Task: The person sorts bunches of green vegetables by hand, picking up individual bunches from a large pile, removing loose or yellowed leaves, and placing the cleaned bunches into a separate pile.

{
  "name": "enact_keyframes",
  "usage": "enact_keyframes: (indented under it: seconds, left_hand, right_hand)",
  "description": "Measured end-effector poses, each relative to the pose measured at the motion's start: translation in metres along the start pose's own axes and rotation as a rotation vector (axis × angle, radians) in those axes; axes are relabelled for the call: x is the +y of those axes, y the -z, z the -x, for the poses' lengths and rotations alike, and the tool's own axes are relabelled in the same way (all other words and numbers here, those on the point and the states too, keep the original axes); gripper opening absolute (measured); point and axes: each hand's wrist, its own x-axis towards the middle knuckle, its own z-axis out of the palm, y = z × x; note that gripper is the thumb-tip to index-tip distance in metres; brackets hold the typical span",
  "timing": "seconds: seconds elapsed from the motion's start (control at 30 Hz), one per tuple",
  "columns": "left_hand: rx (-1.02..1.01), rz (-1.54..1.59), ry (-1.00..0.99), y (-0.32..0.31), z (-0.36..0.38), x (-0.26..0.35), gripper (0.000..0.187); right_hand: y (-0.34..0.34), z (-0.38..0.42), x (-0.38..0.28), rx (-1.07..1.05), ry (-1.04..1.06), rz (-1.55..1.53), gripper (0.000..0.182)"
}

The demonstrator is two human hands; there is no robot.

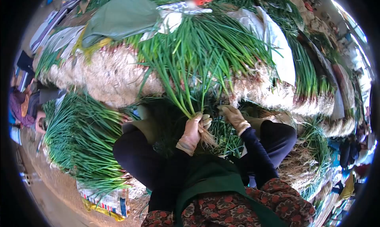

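My left hand (194,129), in a pale glove, is closed around the lower ends of a few scallions (183,96). Their brown roots (206,136) hang out below the fingers, and the long green leaves reach up over the pile. To the right, my gloved right hand (234,118) has its fingers drawn together just under a stalk's root end (233,99). Whether that stalk is between the fingertips cannot be made out. In front of both hands lies a long heap of scallions (213,41), leaves away from me and roots towards me.
A second scallion pile (85,136) lies at the left, with a striped sack (105,201) under it. Green cloth (122,19) and white sheeting (279,49) cover parts of the heap. Loose green leaves (229,142) litter the ground between my knees. Another person (23,108) sits at far left.
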Motion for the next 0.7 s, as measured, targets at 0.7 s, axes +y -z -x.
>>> enact_keyframes:
  seconds: [0.7]
  left_hand:
    - [-0.007,-0.4,-0.096,-0.015,0.01,-0.024,0.018]
  right_hand:
    - [-0.002,-0.03,0.008,-0.221,-0.166,-0.218,0.036]
